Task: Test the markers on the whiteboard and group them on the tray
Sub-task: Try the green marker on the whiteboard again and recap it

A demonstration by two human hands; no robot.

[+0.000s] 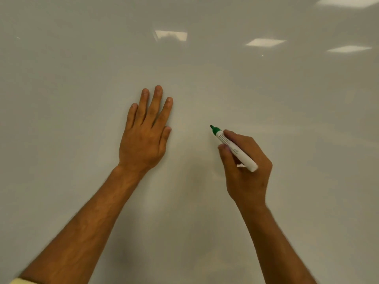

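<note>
A whiteboard (pixel 205 78) fills the whole view, and I see no marks on it. My right hand (pixel 247 171) grips an uncapped green marker (pixel 233 147) with a white barrel, its green tip pointing up and left, at or just off the board surface. My left hand (pixel 145 132) lies flat against the board to the left of the marker, fingers extended and slightly apart, holding nothing. The tray and any other markers are out of view.
Reflections of ceiling light panels (pixel 171 35) show in the upper right of the glossy board. A pale yellow sleeve edge (pixel 18 280) shows at the bottom left corner.
</note>
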